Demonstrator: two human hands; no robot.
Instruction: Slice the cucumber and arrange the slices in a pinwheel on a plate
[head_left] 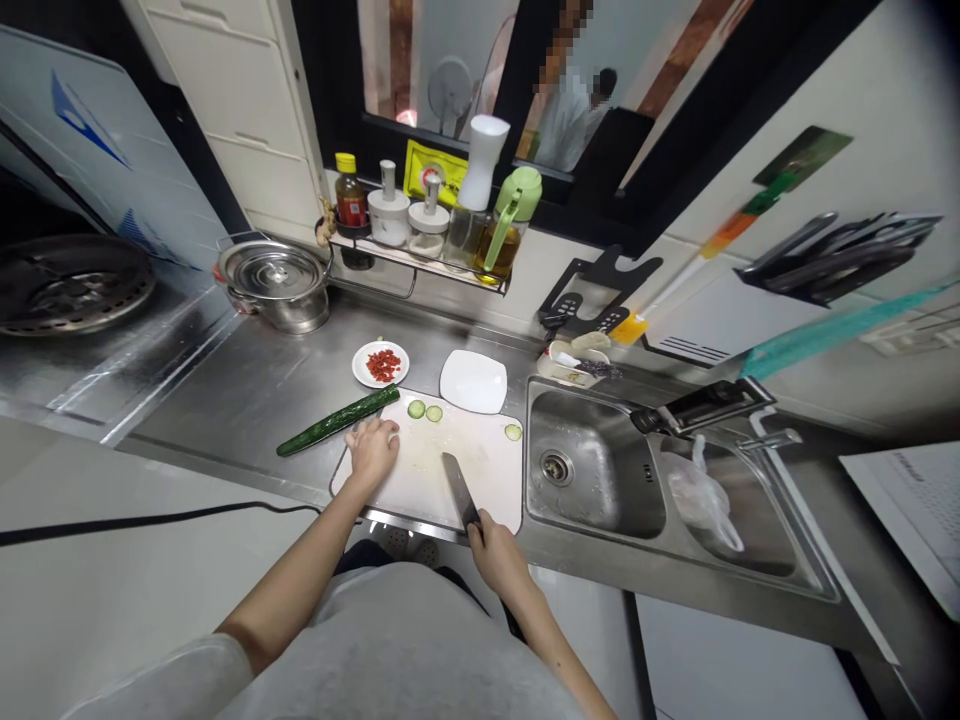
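Observation:
My right hand (495,548) is closed around the handle of a knife (459,488), whose blade lies over the lower middle of the white cutting board (484,455). At the board's left edge, my left hand (373,450) is open with slightly bent fingers, holding nothing. Just beyond its fingertips lies a long green cucumber (330,423), its right end on the board's upper left corner. Two cucumber slices (416,409) are near the top of the board, and another slice (513,432) sits near its right edge.
Behind the board are a plate of chopped red pieces (383,365) and a bare white dish (473,381). A lidded steel pot (289,290) stands at the left. To the right is a sink (596,470); a bottle rack (420,262) hangs above the counter.

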